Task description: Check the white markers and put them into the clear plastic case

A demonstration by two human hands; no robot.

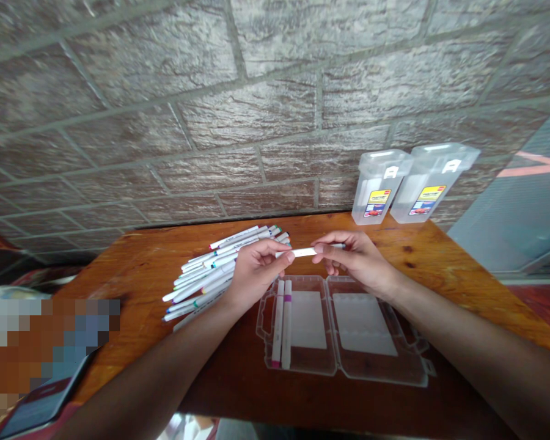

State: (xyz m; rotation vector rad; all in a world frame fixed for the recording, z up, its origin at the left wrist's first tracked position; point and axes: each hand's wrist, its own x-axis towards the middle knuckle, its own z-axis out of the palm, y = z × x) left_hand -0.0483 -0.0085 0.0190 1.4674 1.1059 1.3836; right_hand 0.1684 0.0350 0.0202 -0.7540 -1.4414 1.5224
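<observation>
Loose markers (pixel 220 282), beside the left grip (pixel 254 272): heaped on the counter (pixel 132 269), apparently for easy reach; left grip, right grip (pixel 357 256): pinch a white marker (pixel 305 252) between them, seemingly for steadiness; open case (pixel 314 362), below: lies flat, exposing two markers (pixel 287 330); clear containers (pixel 373 183), beyond the right grip: stand upright

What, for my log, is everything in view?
held marker: one, white, between hands
loose markers: many, white, coloured ends, left
open case: one, clear, on table
cased markers: two, white with pink, purple, case's left
inserts: two, white, in case
containers: two, clear, back right
table: one, brown, centre
wall: one, grey, behind
device: one, dark, lower left
panel: one, bluish, right
clutter: count unclear, pale, bottom
left hand: one, on marker
right hand: one, on marker
</observation>
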